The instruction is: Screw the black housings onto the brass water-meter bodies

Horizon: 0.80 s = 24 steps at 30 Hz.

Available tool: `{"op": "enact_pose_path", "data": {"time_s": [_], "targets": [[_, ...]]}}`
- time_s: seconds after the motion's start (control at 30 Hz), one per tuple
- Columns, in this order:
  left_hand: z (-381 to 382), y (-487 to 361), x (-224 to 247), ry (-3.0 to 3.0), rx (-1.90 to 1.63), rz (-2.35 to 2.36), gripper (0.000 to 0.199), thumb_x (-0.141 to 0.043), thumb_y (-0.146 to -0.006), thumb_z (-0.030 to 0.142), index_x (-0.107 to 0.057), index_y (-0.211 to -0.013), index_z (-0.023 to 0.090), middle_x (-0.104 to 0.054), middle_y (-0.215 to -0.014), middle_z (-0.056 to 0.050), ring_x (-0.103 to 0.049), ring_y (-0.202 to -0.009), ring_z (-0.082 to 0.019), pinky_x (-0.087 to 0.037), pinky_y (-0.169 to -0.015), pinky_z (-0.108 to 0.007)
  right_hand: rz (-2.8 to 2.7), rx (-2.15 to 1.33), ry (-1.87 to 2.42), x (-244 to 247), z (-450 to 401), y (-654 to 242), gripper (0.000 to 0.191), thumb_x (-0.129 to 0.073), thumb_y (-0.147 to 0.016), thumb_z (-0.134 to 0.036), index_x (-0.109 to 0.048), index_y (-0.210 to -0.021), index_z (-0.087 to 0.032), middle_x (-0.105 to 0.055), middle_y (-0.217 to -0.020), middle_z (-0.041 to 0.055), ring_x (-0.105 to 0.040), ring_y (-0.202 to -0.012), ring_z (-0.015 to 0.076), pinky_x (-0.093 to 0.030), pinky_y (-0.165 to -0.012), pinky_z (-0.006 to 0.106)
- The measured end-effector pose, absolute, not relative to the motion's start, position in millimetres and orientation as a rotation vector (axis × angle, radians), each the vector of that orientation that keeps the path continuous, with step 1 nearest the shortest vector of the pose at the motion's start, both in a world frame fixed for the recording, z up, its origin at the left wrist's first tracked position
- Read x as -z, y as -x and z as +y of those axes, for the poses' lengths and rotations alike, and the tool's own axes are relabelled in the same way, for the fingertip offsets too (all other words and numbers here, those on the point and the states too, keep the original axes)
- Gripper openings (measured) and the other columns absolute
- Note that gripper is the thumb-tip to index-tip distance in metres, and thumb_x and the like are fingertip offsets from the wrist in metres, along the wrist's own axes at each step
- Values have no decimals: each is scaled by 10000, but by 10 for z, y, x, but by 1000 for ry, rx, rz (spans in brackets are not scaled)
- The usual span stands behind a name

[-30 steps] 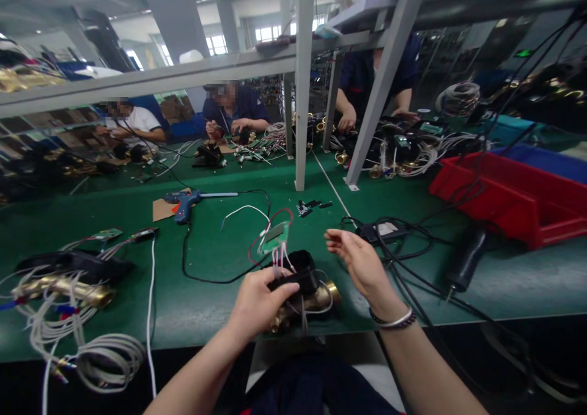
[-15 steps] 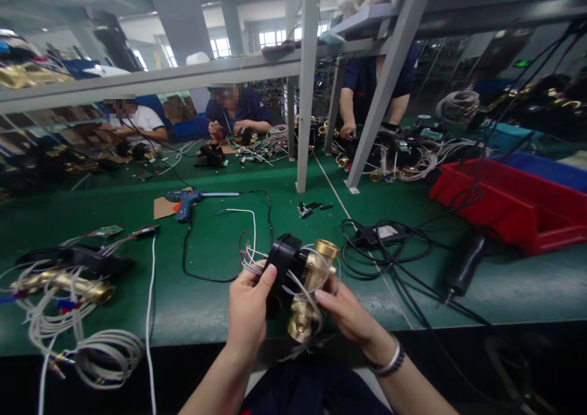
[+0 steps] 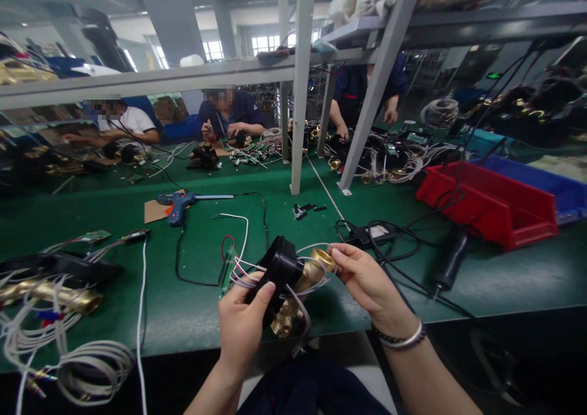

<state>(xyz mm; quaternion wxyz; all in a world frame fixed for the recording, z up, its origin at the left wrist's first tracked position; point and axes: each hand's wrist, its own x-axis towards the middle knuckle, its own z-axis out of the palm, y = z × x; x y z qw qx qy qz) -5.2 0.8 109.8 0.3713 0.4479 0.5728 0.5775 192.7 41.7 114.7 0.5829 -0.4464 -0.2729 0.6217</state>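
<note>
My left hand (image 3: pixel 245 314) grips a black plastic housing (image 3: pixel 280 261) from its left side, thumb on the near face. Joined to the housing is a brass valve body (image 3: pixel 312 273), tilted, its threaded mouth up to the right. My right hand (image 3: pixel 367 277) pinches a thin grey cable (image 3: pixel 316 246) beside that mouth; the cable loops around the brass. Red and white wires run from the housing to a small green circuit board (image 3: pixel 226 271) left of my left hand.
A blue glue gun (image 3: pixel 180 208) lies on cardboard ahead. Left is another brass assembly (image 3: pixel 68 296) with coiled cables. Right are a black power tool (image 3: pixel 452 261), black cords and a red bin (image 3: pixel 486 204). Metal posts (image 3: pixel 300 97) stand ahead; people work beyond.
My right hand has moved from the side of the brass body up to its threaded mouth. The housing and brass body have tilted, and the green board now shows beside my left hand.
</note>
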Motion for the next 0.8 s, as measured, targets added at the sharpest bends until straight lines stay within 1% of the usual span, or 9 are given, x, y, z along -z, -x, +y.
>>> {"op": "enact_pose_path", "data": {"time_s": [0.1,0.17,0.23,0.33,0.47,0.57,0.67,0.73,0.8], "targets": [[2,40,-1085,-1121,-1484,1511,300,-735,-626,410,-719,-778,152,-713,-803,-70,-652,-780,-224,-515,-760,-320,-858,-1116,1049,-1198,207,-1850,275,-830,-577,-385,-715,-734,-191,-633,-699,12,-539,-611,124,-447,-584,252],[27,37,-1034,-1050,-1538,1493,330,-731,-646,424,-716,-827,149,-711,-839,-70,-647,-807,-216,-509,-765,-310,-991,-1064,1035,-1152,42,-1768,188,-782,-668,-345,-714,-747,-189,-616,-710,17,-524,-589,116,-443,-563,248],[65,35,-981,-948,-1608,1443,358,-735,-653,443,-710,-853,147,-706,-851,-65,-639,-811,-197,-503,-760,-290,-921,-1277,1007,-1031,-41,-1692,201,-791,-662,-338,-687,-720,-177,-582,-651,5,-505,-545,104,-432,-516,230],[107,16,-957,-817,-1650,1350,389,-760,-620,467,-706,-834,146,-699,-833,-51,-625,-792,-169,-489,-752,-263,-622,-1658,923,-805,36,-1629,326,-839,-582,-373,-628,-725,-169,-520,-585,-31,-460,-494,73,-394,-452,179],[106,-30,-1006,-775,-1602,1265,421,-777,-586,487,-706,-810,137,-698,-835,-60,-615,-812,-172,-476,-783,-273,-571,-1734,869,-707,219,-1639,371,-837,-570,-370,-616,-801,-181,-540,-633,-39,-395,-443,45,-313,-382,150],[94,-64,-1033,-763,-1586,1246,430,-783,-576,492,-707,-806,137,-698,-843,-63,-612,-818,-173,-470,-795,-275,-698,-1671,822,-804,230,-1656,395,-842,-528,-257,-650,-870,-203,-637,-799,-5,-553,-632,104,-454,-557,195],[92,-129,-1032,-759,-1568,1223,451,-777,-582,504,-701,-825,132,-694,-853,-72,-619,-824,-189,-477,-799,-295,-882,-1691,783,-905,189,-1635,461,-827,-506,-216,-654,-933,-227,-662,-881,4,-597,-821,171,-481,-746,268],[79,-183,-1028,-784,-1557,1226,464,-759,-605,517,-690,-845,126,-691,-856,-81,-625,-834,-206,-486,-806,-316,-1051,-1669,835,-931,172,-1614,335,-785,-600,-279,-647,-898,-213,-645,-796,1,-586,-778,166,-475,-727,274],[30,-206,-1041,-865,-1509,1235,465,-711,-665,531,-680,-902,133,-689,-905,-92,-628,-870,-221,-490,-831,-335,-1203,-1619,918,-926,168,-1626,238,-722,-697,-372,-628,-809,-184,-597,-688,-7,-544,-663,139,-458,-638,251]]}}
